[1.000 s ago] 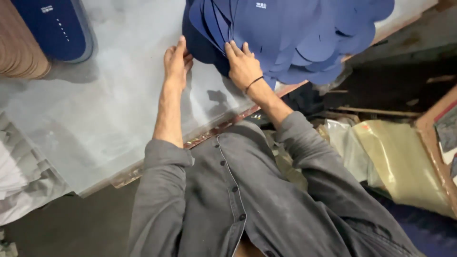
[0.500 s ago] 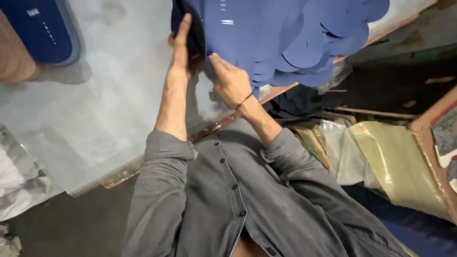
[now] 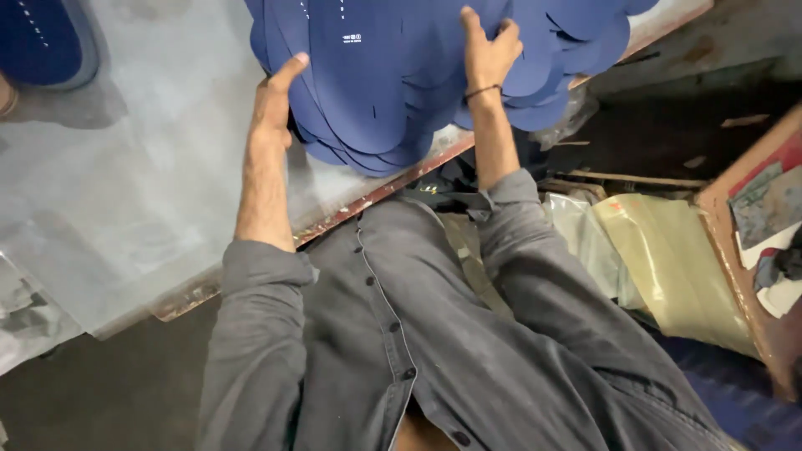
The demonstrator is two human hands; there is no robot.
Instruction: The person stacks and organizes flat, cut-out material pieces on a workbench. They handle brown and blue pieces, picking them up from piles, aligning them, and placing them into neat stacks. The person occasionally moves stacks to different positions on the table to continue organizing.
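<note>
As seen from the head camera, the only view, a grey table fills the upper left, its top smooth and dull, with a worn, rust-stained edge running diagonally from lower left to upper right. Clear plastic sheet hangs crumpled at the table's lower-left corner. A second blue stack lies at the top left corner, well apart from the hands. Below the table edge the floor is dark. To the right lie plastic bags, yellowish and clear, beside a wooden board with scraps on it.

A fanned stack of blue sheets with rounded ends rests on the table at top centre, its lower ends overhanging the edge slightly.

Left hand: flat and open, fingers together and thumb extended, pressed edge-on against the left side of the stack. It touches the sheets but grips nothing.

Right hand: lies on top of the stack's right part, fingers curled over the sheets, thumb raised. A dark band sits at the wrist. Whether the fingers actually pinch a sheet or merely press down cannot be told.

Both forearms are bare; grey shirt sleeves are rolled to the elbow.
</note>
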